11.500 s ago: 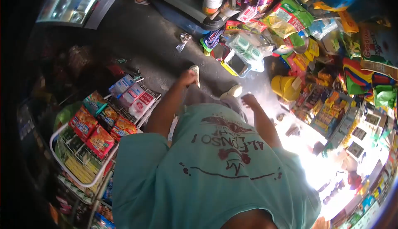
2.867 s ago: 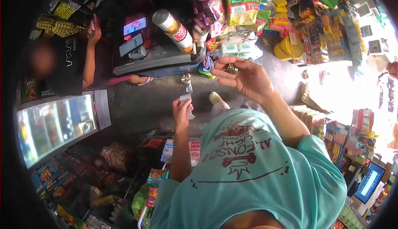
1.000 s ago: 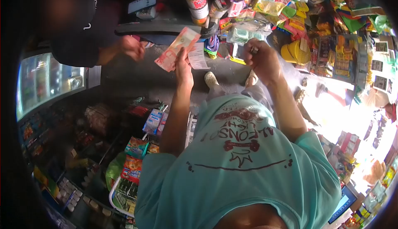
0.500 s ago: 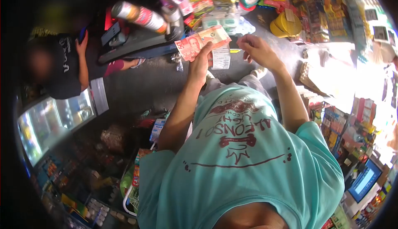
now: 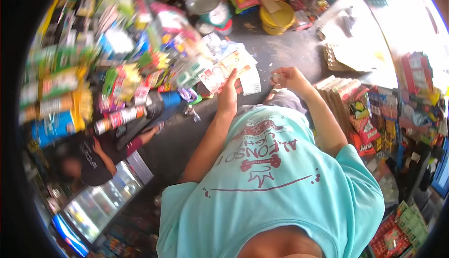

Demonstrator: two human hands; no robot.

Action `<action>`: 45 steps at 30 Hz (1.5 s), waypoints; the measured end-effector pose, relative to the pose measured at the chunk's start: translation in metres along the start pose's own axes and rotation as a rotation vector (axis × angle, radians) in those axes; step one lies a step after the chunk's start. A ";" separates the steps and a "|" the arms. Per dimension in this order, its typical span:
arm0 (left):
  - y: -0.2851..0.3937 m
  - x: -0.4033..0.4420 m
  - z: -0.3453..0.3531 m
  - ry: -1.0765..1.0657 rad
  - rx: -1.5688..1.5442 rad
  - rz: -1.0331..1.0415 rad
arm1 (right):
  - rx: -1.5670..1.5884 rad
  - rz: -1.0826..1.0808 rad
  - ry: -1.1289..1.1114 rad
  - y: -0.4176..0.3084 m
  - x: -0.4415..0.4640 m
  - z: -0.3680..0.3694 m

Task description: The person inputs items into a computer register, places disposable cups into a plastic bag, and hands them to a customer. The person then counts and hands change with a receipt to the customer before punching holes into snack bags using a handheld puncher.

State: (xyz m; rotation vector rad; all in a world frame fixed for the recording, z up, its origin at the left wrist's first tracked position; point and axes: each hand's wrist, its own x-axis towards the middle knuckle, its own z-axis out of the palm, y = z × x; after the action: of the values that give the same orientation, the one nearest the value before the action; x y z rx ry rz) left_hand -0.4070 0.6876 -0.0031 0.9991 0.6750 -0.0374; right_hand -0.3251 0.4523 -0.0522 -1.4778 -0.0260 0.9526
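My left hand (image 5: pixel 228 97) is closed on a reddish banknote (image 5: pixel 216 78) and a white printed paper slip (image 5: pixel 251 81), the thumb lying over the note. To its right, my right hand (image 5: pixel 292 79) is held with the fingers curled together at chest height. Something small and pale shows at its fingertips; coins were visible in this hand in an earlier view. The two hands are apart, above the dark floor (image 5: pixel 187 134) and in front of my light green shirt.
Packaged goods (image 5: pixel 65 85) crowd the left, beside a stacked can column (image 5: pixel 120 119). A person (image 5: pixel 96 160) stands near a glass-front fridge (image 5: pixel 104 201). A scale (image 5: pixel 217 14) and yellow bucket (image 5: pixel 277 18) stand ahead. Folded cardboard (image 5: pixel 333 92), snack packs (image 5: pixel 365 128) and a screen (image 5: pixel 441 174) are at right.
The view has swung to the right. My left hand, earlier with only white paper, now also has the banknote. My right hand has gone from open-palmed under coins to curled fingers.
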 end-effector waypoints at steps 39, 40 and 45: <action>0.049 0.273 0.572 -1.213 0.565 0.114 | 0.536 -0.707 0.864 -0.224 -0.022 -0.369; 0.053 0.271 0.583 -1.200 0.583 0.109 | 0.561 -0.733 0.860 -0.221 -0.020 -0.379; 0.040 0.266 0.649 -1.114 0.616 0.143 | 0.685 -0.814 0.869 -0.223 -0.027 -0.431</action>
State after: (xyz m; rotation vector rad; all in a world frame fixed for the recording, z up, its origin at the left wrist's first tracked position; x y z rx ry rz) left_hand 0.1473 0.2724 0.1157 1.3978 -0.4697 -0.6582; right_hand 0.0120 0.1279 0.0788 -0.9703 0.2852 -0.3633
